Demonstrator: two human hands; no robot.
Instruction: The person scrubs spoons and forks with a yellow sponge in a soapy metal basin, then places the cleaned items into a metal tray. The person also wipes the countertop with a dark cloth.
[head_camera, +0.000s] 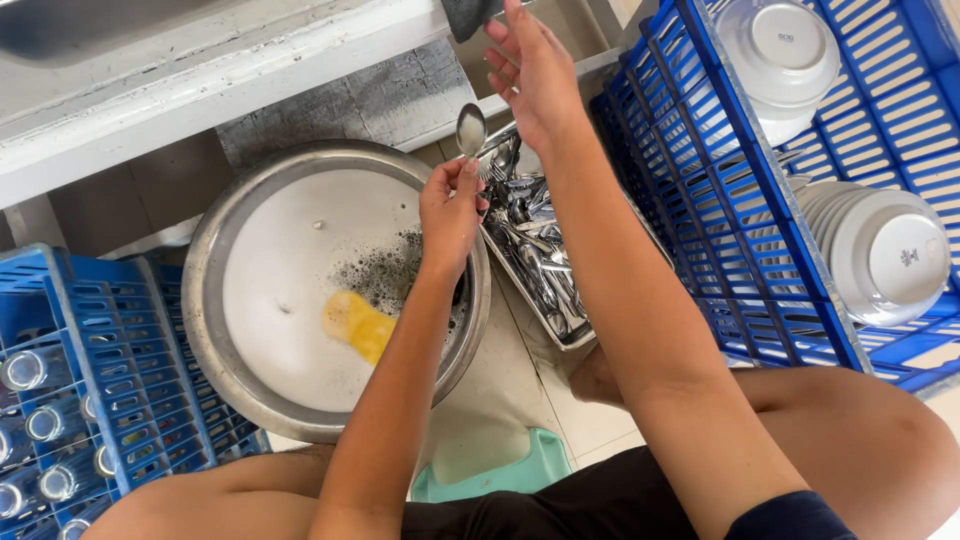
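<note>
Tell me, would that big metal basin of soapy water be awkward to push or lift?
Probably heavy: the basin looks wide and well filled. The water would likely slosh if shoved. Its rim may be slippery, given the suds by the left hand.

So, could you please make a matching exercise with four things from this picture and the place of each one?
Things:
1. spoon
2. yellow sponge
3. white bowls
4. glasses

Places:
A. in the soapy round basin
B. in the blue crate at the right
C. in the left hand
D. in the blue crate at the left

Pairs: 1-C, 2-A, 3-B, 4-D
</note>
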